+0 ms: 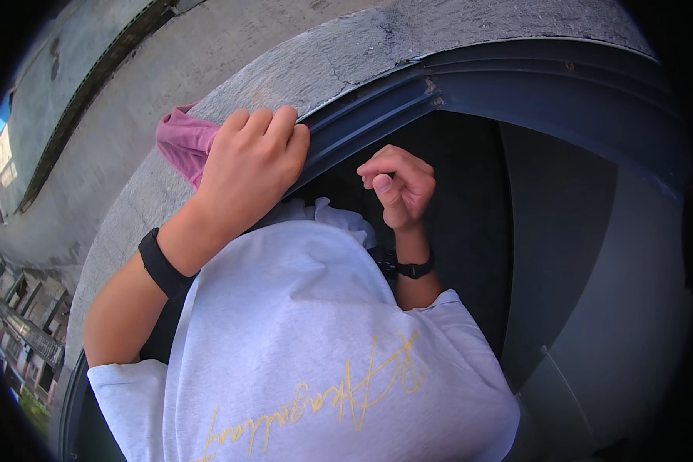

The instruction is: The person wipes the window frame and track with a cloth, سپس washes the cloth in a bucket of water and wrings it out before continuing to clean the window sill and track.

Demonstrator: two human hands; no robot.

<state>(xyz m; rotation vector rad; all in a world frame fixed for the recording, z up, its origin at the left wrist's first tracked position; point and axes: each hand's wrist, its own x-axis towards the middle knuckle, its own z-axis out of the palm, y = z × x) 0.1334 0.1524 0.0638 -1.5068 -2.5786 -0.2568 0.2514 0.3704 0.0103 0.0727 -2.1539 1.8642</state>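
My left hand (257, 159) is curled around a pink cloth (185, 141), most of it bulging out past the little-finger side. That hand rests over the inner edge of a rough concrete ledge (277, 78), beside the dark metal window track (375, 110). Its palm and the rest of the cloth are hidden. Over the dark opening to the right, my right hand (401, 182) hangs in the air with bent fingers. A gap shows between its thumb and index finger, and nothing is in it.
The dark window frame (525, 81) curves along the ledge to the right. A dark pane-like panel (560, 231) stands right of my right arm. Past the ledge lies a lower concrete surface (133, 86), with buildings (32, 329) far below at left.
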